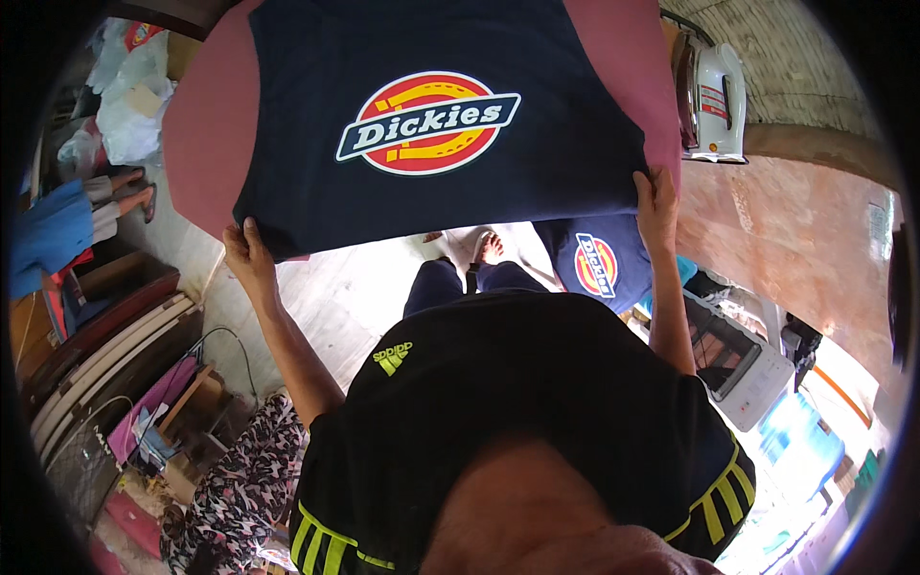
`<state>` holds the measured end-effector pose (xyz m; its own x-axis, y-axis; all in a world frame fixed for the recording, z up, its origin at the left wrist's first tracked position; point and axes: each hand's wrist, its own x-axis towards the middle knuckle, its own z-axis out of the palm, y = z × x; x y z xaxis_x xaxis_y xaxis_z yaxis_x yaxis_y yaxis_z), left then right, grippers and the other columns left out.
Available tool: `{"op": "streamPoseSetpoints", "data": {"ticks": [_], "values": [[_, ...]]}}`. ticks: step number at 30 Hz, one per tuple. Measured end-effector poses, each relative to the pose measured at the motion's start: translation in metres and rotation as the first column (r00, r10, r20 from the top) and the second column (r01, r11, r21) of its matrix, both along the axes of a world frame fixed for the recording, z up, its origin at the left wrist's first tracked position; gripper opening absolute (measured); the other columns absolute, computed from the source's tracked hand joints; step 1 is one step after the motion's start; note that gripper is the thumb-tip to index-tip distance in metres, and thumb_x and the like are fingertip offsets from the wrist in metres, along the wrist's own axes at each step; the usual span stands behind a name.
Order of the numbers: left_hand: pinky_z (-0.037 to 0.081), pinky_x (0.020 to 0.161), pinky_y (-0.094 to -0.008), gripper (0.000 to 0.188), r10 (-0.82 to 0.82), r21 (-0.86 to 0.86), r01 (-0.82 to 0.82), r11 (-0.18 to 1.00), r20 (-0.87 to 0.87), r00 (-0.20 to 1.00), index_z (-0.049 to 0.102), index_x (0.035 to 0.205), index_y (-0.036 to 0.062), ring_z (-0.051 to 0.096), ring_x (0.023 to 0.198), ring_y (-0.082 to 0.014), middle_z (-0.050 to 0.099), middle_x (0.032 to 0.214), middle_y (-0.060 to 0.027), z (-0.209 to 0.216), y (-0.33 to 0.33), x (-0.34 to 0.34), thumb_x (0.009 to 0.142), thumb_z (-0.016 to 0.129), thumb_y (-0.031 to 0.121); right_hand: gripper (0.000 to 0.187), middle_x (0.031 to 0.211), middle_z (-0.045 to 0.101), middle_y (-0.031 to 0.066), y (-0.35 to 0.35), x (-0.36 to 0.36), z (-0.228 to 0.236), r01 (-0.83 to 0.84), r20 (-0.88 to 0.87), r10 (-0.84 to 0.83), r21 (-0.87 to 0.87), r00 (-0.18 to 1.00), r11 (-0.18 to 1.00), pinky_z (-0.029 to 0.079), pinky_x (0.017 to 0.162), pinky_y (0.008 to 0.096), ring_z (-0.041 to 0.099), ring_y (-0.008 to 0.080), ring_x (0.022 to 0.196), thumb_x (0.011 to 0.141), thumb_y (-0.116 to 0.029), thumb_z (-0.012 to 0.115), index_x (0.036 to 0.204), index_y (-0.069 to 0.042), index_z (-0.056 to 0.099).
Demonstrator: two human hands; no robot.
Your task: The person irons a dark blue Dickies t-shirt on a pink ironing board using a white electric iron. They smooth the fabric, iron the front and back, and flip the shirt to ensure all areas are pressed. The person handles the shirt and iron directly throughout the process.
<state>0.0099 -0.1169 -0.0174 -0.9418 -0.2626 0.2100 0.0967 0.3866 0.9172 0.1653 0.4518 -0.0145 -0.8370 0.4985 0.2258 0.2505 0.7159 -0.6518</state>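
The left hand (247, 251) and right hand (655, 199), well apart, each pinch a near corner of the navy cotton garment with a round red-and-yellow emblem (431, 125), spread flat on the pink padded pressing board (206, 134). This looks like smoothing; next likely calls for even tension. A white iron (714, 96) stands right, another navy shirt (599, 264) below.

Two navy shirts are showing: one (441, 125) lying on the pink ironing board (206, 125), another (599, 261) lower down. One iron (714, 96) is standing. Two hands (247, 251) (655, 196) are gripping.
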Motion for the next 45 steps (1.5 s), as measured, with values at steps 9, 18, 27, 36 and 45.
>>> {"op": "streamPoseSetpoints", "data": {"ticks": [9,18,27,36,45], "values": [[0.043,0.081,-0.0239,0.013,-0.021,-0.057,0.035,0.998,0.223,0.975,0.059,0.108,0.0002,0.056,0.087,-0.0081,0.065,0.089,-0.0031,0.003,-0.029,-0.001,0.099,0.063,0.01,0.026,0.082,0.065,0.0159,0.029,0.015,0.012,-0.053,0.26,0.094,-0.161,0.961,0.985,0.049,0.069,0.0371,0.062,0.0287,0.073,0.087,-0.019,0.074,0.099,-0.001,0.06],[0.046,0.089,-0.0467,0.032,-0.197,-0.697,0.028,0.716,-0.164,0.967,0.061,0.119,0.0038,0.06,0.105,-0.0378,0.063,0.11,-0.0175,0.06,0.055,-0.13,0.093,0.068,0.022,0.035,0.114,0.064,0.0243,0.037,-0.18,0.039,-0.116,-0.1,0.164,0.373,0.981,0.921,0.05,0.09,0.0486,0.061,0.0439,0.107,0.087,-0.018,0.072,0.116,-0.003,0.062],[0.037,0.099,-0.0539,0.04,-0.504,-0.876,0.288,0.388,0.06,0.862,0.062,0.127,0.0147,0.056,0.116,-0.0284,0.063,0.124,-0.0058,0.071,0.117,-0.321,0.094,0.065,0.037,0.034,0.116,0.064,0.0109,-0.019,-0.367,0.046,-0.405,-0.065,0.497,0.492,0.866,0.771,0.047,0.096,0.0428,0.059,0.0338,0.11,0.088,-0.017,0.071,0.122,-0.013,0.066],[0.049,0.063,-0.0387,0.026,-0.658,-0.654,0.513,0.556,0.031,0.752,0.068,0.096,0.0048,0.066,0.07,-0.032,0.064,0.077,-0.0189,0.061,0.111,-0.37,0.093,0.07,0.03,0.018,0.099,0.068,0.0117,0.007,-0.411,0.044,-0.481,0.072,0.491,0.366,0.868,0.797,0.054,0.071,0.0369,0.067,0.0301,0.082,0.09,-0.021,0.073,0.1,-0.007,0.066],[0.046,0.087,-0.0464,0.037,-0.941,-0.692,0.647,0.32,-0.149,0.305,0.065,0.105,0.0065,0.06,0.108,-0.0315,0.062,0.116,-0.0101,0.104,0.289,-0.251,0.084,0.074,0.035,0.039,0.067,0.059,0.0126,0.012,-0.413,0.051,-0.489,0.029,0.523,0.403,0.852,0.774,0.047,0.059,0.0427,0.061,0.0332,0.064,0.083,-0.041,0.077,0.079,-0.007,0.058]]}}
